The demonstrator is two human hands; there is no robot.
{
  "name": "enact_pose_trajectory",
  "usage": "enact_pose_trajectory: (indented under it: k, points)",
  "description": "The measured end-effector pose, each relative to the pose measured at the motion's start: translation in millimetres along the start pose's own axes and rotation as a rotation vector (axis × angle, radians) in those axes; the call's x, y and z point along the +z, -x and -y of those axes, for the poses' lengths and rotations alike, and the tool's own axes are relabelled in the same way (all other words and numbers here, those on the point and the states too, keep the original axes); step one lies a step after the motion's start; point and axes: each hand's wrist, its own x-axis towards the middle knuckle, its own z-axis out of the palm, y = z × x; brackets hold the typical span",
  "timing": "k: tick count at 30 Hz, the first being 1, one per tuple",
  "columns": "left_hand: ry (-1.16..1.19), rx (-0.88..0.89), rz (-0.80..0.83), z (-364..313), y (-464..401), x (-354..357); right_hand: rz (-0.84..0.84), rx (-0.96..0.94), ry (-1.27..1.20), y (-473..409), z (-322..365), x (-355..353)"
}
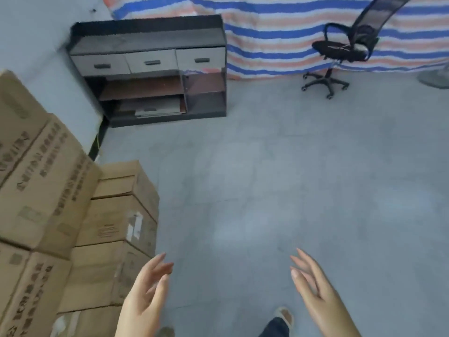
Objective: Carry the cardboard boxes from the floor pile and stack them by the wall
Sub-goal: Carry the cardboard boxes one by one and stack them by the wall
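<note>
A grey floor (pixel 291 178) spreads ahead to a striped tarp (pixel 279 27), with a dark cabinet (pixel 150 69) against the wall and a black office chair (pixel 349 45) to the right. The cardboard boxes (pixel 48 190) stand stacked along the left wall. Low in the view, the left hand (pixel 145 293) and right hand (pixel 313 283) hang apart over the floor, palms facing, fingers loosely spread and holding nothing.

Boxes (pixel 48 190) left; floor (pixel 291 178) open rt.
</note>
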Motion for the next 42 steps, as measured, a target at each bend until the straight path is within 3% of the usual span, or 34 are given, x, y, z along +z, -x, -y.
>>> enact_pose_trajectory:
  k: [10,21,27,32,37,42]
  points:
    - [-0.004,0.018,0.212,-60.3,-39.1,204.2,-0.229,0.095,-0.098,-59.8,-14.1,-173.6]
    - [-0.153,0.071,0.423,-119.9,-120.1,338.3,-0.498,0.173,-0.266,-122.6,-27.0,-260.8]
    - [-0.143,0.067,0.521,-155.2,-210.4,429.8,-0.626,0.178,-0.289,-213.7,-15.4,-308.5]
    - [-0.148,0.159,0.587,-222.6,-316.8,501.0,-0.757,0.125,-0.317,-320.0,36.3,-356.0]
    - [-0.217,0.208,0.695,-277.1,-401.4,573.1,-0.781,0.083,-0.215,-411.0,75.8,-401.8]
    - [-0.232,0.197,0.77,-305.5,-440.7,660.7,-0.832,0.119,-0.311,-466.4,77.1,-450.5]
